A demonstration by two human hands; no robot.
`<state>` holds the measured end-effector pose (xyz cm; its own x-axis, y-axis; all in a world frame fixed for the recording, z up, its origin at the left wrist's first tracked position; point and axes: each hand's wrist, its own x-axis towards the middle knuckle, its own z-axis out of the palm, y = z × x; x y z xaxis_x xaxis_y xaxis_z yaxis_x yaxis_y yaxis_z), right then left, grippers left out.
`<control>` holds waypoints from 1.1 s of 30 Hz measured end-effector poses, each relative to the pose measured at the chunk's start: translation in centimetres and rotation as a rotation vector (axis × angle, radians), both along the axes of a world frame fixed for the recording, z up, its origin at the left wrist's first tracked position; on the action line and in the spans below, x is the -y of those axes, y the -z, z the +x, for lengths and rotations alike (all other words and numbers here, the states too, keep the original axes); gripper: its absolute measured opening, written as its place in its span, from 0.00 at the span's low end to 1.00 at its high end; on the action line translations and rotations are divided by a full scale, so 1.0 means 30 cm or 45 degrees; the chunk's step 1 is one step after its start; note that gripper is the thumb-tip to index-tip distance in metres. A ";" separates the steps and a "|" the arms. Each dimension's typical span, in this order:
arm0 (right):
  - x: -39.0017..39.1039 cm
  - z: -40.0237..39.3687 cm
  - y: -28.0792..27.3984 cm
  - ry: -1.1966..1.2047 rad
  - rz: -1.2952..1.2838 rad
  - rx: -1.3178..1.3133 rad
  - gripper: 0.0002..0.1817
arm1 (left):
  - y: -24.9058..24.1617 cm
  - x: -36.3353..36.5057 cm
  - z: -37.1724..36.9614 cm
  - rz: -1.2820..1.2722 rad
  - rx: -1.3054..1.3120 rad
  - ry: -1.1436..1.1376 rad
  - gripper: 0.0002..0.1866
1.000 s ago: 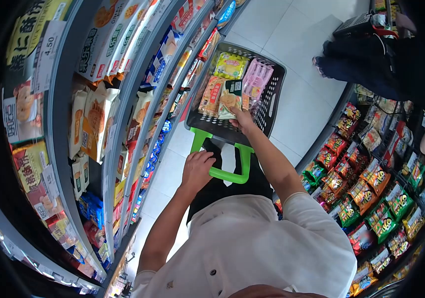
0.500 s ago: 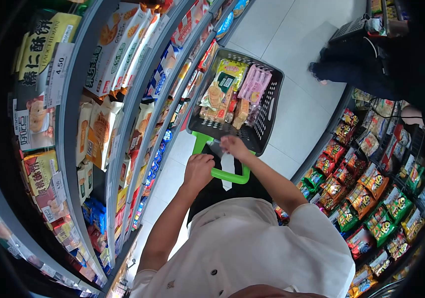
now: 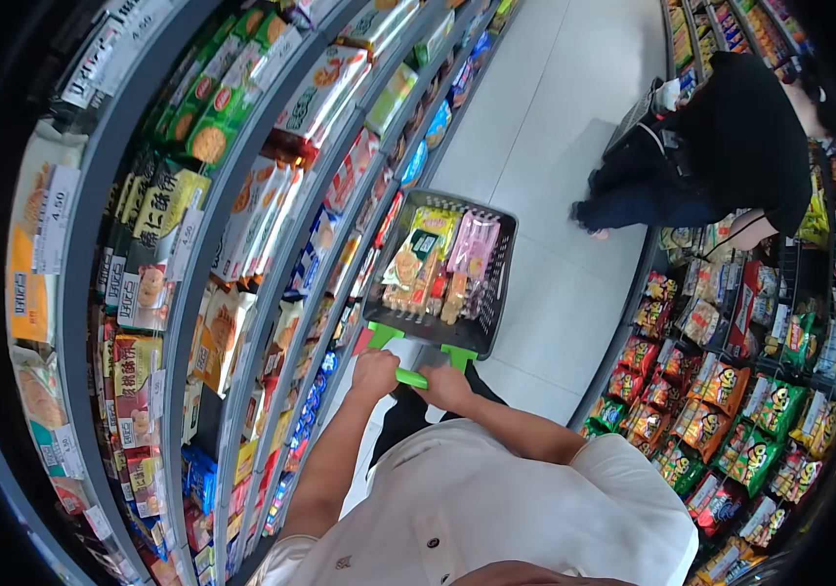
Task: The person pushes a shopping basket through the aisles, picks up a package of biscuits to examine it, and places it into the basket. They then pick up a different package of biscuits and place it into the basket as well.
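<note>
My left hand [image 3: 376, 374] is closed around the left part of the green handle [image 3: 411, 378] of a dark shopping basket [image 3: 438, 335]. Close beside it, my right hand [image 3: 446, 387] wraps round the right part of the same handle. Beyond both hands, the basket holds a yellow-green snack pack [image 3: 435, 224], a pink pack [image 3: 474, 244] and several other packaged snacks. Something pale, too unclear to name, shows between the handle's arms.
Shelves of packaged biscuits [image 3: 151, 239] curve along the left. Racks of bagged snacks [image 3: 721, 386] stand on the right. A person [image 3: 731, 137] in dark clothes is at the upper right, beside another basket [image 3: 630, 119]. Pale floor tiles [image 3: 545, 176] run between.
My right hand has moved from the basket's near rim onto the handle, which now lies lower in front of me. More of the other person is visible, and the view has shifted.
</note>
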<state>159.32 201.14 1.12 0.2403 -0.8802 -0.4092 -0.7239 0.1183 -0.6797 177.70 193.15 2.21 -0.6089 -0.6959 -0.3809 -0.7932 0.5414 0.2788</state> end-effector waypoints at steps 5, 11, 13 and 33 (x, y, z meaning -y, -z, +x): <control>0.050 -0.011 -0.003 0.008 -0.158 0.025 0.15 | 0.000 0.065 -0.018 -0.050 0.037 0.030 0.04; 0.122 -0.047 -0.010 0.069 -0.203 0.023 0.14 | -0.016 0.159 -0.073 -0.029 0.143 0.037 0.04; 0.156 -0.065 -0.010 0.122 -0.220 0.028 0.14 | -0.018 0.198 -0.092 -0.056 0.143 0.064 0.05; 0.636 -0.290 -0.046 0.412 -0.205 -0.386 0.15 | 0.118 0.740 -0.423 -0.163 -0.139 0.292 0.09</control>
<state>150.62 182.08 2.51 -0.1660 -0.9482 -0.2710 -0.8361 0.2810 -0.4711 165.00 170.95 -1.34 -0.7885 -0.5735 -0.2223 -0.6150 0.7397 0.2732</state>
